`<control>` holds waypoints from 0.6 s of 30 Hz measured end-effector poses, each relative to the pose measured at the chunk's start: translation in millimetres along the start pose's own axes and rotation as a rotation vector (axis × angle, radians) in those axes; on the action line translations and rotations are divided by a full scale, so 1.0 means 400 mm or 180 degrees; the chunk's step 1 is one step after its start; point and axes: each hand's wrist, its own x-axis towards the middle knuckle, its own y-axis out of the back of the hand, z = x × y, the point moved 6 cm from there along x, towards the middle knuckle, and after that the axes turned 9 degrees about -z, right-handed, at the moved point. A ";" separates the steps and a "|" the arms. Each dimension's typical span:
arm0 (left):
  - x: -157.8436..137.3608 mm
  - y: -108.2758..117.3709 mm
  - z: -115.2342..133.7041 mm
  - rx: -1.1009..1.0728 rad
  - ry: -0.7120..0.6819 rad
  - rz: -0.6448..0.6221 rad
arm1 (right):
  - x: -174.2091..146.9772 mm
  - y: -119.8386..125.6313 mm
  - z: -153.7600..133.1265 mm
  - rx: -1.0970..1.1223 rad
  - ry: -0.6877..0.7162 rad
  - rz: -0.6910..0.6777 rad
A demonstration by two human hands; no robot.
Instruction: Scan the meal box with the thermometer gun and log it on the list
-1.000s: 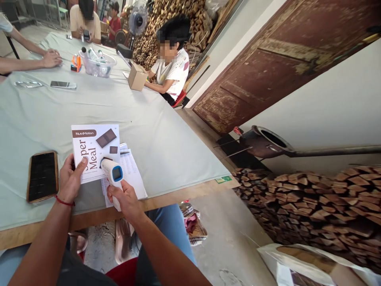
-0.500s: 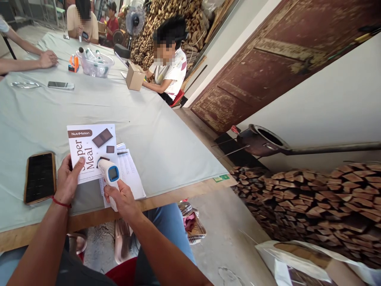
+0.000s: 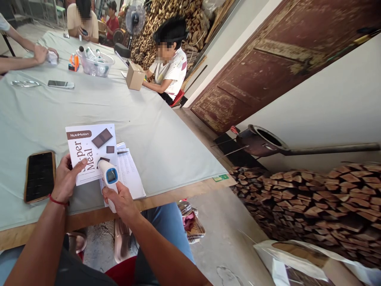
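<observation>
My left hand grips a white booklet by its lower left part, thumb across the front; it reads "NutriMotion" with brown chocolate-like blocks printed on it. Wrapped around the handle of a white and blue infrared thermometer is my right hand. The thermometer's small screen faces me, and its head overlaps the booklet's lower right corner. Beneath and to the right lie written sheets of paper with a pen on top. A black phone in a brown case rests left of my left hand.
On the cloth-covered table stand a clear basket of bottles, an orange tape dispenser, a cardboard box and another phone. Several people sit around it. Stacked firewood and a white bag are at the right.
The booklet and thermometer have shifted very slightly in my hands' grip. At the far left, another person's hands have moved and now hold a crumpled whitish thing.
</observation>
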 end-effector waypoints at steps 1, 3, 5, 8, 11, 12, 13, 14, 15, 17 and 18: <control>0.000 0.000 0.000 -0.0012 -0.0005 0.0000 | 0.000 0.000 0.000 0.0016 0.0012 0.0003; 0.000 0.000 0.003 -0.0004 -0.0049 0.0032 | -0.002 -0.001 -0.004 0.0077 0.0013 0.0001; -0.003 0.004 0.013 0.0006 -0.0156 0.0127 | -0.007 0.002 -0.010 0.0136 -0.0041 0.0008; -0.012 0.022 0.045 0.0056 -0.0518 0.0407 | -0.018 0.027 -0.026 0.0127 -0.0020 0.0113; -0.022 0.044 0.082 0.0351 -0.0956 0.0739 | -0.031 0.083 -0.051 -0.0039 0.0239 0.0414; -0.023 0.051 0.090 0.0486 -0.1091 0.0854 | -0.035 0.105 -0.059 -0.0110 0.0326 0.0530; -0.025 0.058 0.096 0.0623 -0.1214 0.0983 | -0.039 0.128 -0.067 -0.0178 0.0401 0.0643; -0.024 0.062 0.097 0.0767 -0.1309 0.1088 | -0.043 0.150 -0.075 -0.0243 0.0458 0.0749; -0.021 0.064 0.094 0.0911 -0.1371 0.1155 | -0.046 0.170 -0.081 -0.0305 0.0493 0.0844; -0.011 0.064 0.081 0.1168 -0.1401 0.1194 | -0.053 0.207 -0.091 -0.0398 0.0522 0.1022; -0.004 0.062 0.072 0.1281 -0.1378 0.1141 | -0.057 0.223 -0.095 -0.0425 0.0533 0.1108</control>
